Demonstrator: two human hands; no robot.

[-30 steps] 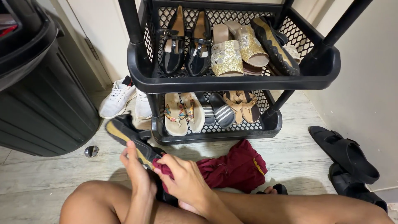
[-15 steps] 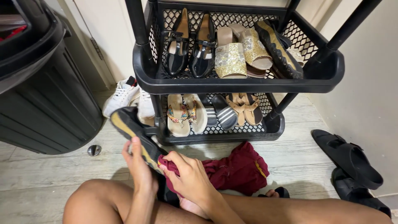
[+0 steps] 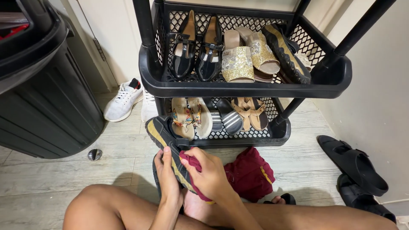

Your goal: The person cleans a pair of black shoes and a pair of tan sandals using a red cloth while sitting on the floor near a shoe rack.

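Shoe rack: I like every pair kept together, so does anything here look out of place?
Yes. One black-and-yellow sneaker lies on its side on the top shelf; its apparent mate is off the rack in the left hand, the right hand pressing a maroon cloth on it.

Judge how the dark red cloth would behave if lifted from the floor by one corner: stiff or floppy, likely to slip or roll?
The dark red cloth lies crumpled in soft folds on the floor, so it would probably hang limp. It bunches easily under the right hand against the black shoe, suggesting it is light. Being flat and soft, it seems unlikely to roll.
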